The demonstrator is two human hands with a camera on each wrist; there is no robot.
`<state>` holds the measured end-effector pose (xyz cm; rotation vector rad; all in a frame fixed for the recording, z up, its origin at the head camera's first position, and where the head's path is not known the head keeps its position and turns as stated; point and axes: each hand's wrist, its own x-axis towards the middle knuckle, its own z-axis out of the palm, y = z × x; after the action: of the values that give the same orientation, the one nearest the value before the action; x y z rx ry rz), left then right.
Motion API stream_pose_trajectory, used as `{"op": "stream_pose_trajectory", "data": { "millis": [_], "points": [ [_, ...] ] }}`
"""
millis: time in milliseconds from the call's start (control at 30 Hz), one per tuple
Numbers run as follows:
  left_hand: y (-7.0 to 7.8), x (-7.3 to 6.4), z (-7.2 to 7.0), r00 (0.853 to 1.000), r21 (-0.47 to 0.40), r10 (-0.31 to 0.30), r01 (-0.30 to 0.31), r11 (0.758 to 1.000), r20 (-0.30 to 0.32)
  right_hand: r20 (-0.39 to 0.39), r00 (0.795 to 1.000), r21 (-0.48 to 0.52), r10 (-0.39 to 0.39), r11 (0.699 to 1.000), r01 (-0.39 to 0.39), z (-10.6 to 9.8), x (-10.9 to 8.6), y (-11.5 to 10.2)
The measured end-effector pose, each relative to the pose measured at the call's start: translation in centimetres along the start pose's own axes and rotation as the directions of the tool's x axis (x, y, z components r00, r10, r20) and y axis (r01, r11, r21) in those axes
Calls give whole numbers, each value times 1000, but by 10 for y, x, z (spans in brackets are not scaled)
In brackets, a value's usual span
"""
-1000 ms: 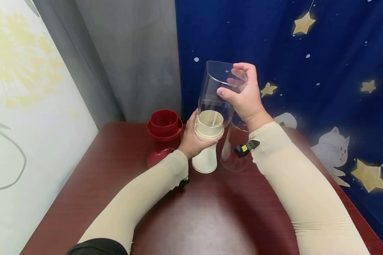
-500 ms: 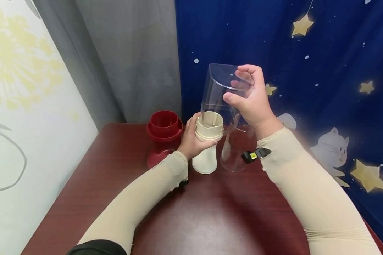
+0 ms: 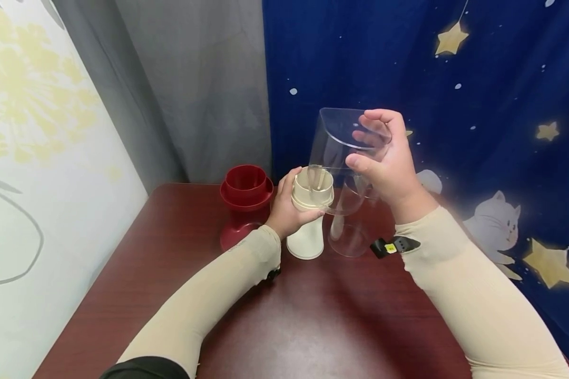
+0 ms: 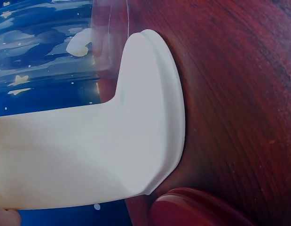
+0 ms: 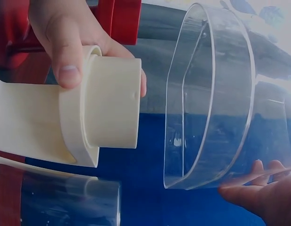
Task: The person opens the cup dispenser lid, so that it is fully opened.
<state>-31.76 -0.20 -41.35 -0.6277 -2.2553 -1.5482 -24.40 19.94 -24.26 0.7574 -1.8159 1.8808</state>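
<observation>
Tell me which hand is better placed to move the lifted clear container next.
Probably the right hand: it grips the clear container by its upper end, apart from the cream base. The left hand is busy holding that base.

Head camera looks down; close wrist views share the cream stand (image 5: 74, 115).

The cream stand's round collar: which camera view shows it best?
Right wrist view: the collar appears largest, side-on. Head view shows it smaller, partly behind the held clear container; left wrist view omits it.
</observation>
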Motion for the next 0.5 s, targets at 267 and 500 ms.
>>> {"op": "stream_pose_trajectory", "data": {
  "millis": [267, 500],
  "points": [
    [2, 0, 0, 998, -29, -55, 56, 998, 16, -19, 1000, 84, -21, 996, 23, -5, -17, -1],
    [2, -1, -1, 997, -38, -81, 81, 996, 21, -1, 1000, 146, -27, 989, 26, -12, -32, -3]
  ]
}}
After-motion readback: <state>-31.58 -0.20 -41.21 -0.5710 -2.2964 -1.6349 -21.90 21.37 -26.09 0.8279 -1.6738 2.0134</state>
